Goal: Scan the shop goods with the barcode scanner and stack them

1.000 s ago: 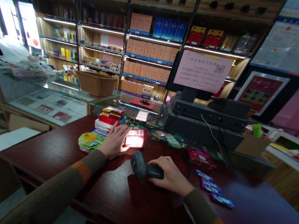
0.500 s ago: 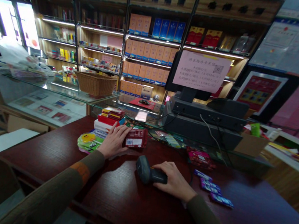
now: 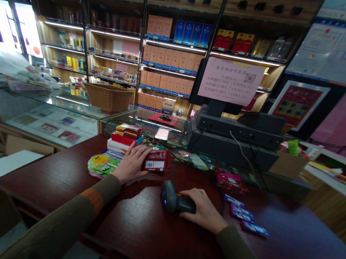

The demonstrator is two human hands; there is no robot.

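Observation:
My right hand (image 3: 202, 208) is closed around the handle of a dark barcode scanner (image 3: 170, 197), low over the brown desk. A small blue light shows on the scanner, and its head points left. My left hand (image 3: 131, 162) grips the left end of a dark red packet (image 3: 157, 160) between thumb and fingers. The packet's white barcode label faces me. Beside the left hand lies a green and yellow packet (image 3: 100, 165), partly covered by the wrist. Behind that hand is a stack of red and yellow packs (image 3: 127, 131) on a white box.
Purple packets (image 3: 241, 213) and a dark red bag (image 3: 230, 181) lie on the desk at right. A monitor with a pink notice (image 3: 228, 81) stands behind, above a grey cash drawer (image 3: 231, 148). A wicker basket (image 3: 109, 97) sits on the glass counter. A cable runs by my right hand.
The scanner has shifted slightly right, turned a little, and now shows a blue light. My left hand and the red packet have hardly moved. The view has shifted slightly.

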